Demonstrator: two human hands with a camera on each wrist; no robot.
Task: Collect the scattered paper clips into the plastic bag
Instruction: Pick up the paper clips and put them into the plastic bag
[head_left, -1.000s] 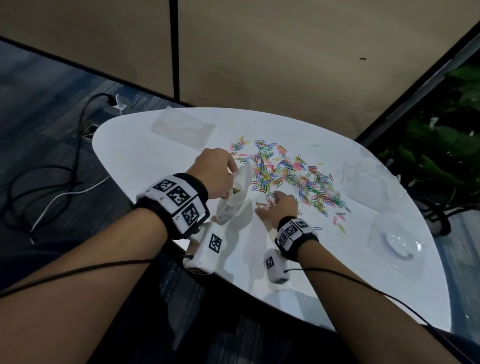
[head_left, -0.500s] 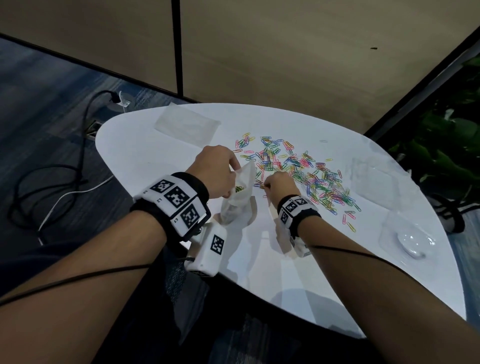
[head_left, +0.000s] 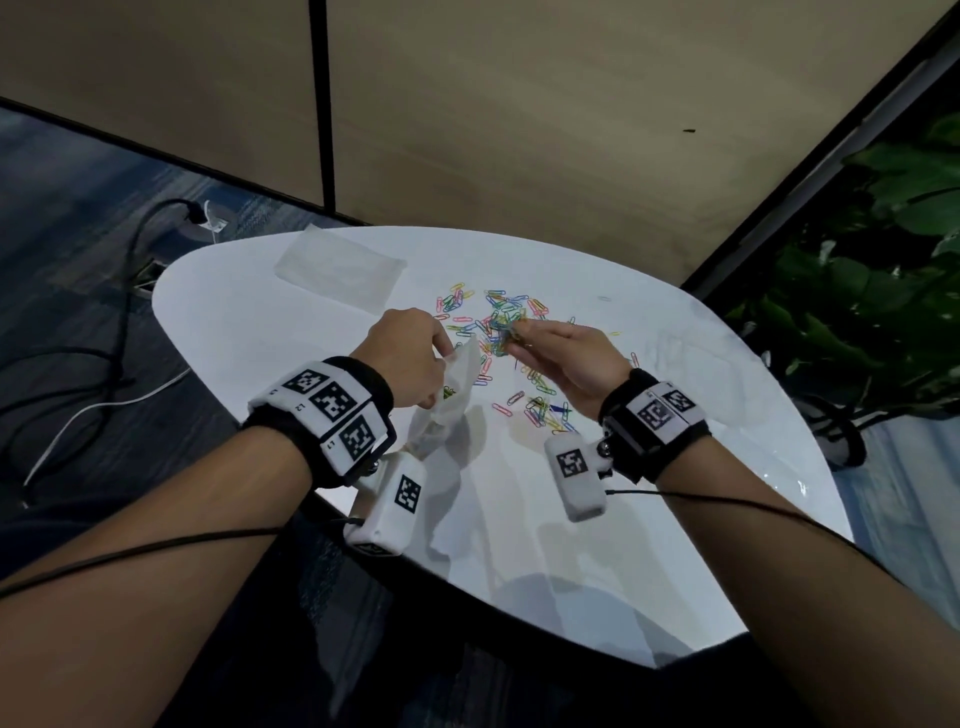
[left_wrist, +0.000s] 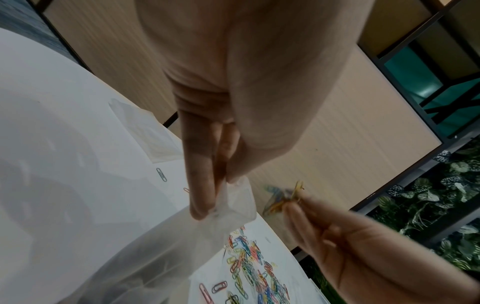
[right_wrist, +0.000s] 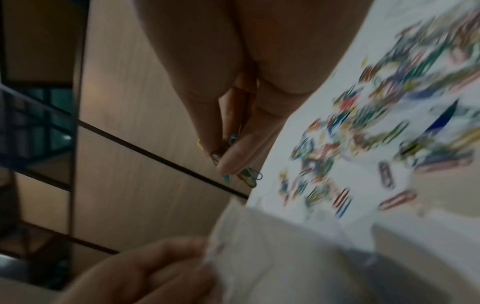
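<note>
- Pinching the rim of the plastic bag (head_left: 451, 395), the left hand (head_left: 410, 358) holds its mouth up above the white surface (head_left: 519, 519).
- Just right of the bag's mouth, the right hand (head_left: 571, 358) is raised, its fingertips (right_wrist: 228, 162) clamped on a small bunch of paper clips (left_wrist: 283, 197).
- Beyond and right of the bag, scattered paper clips (head_left: 498, 317) lie on the surface.
- Far left of the bag, a second clear bag (head_left: 340, 270) lies flat.
</note>
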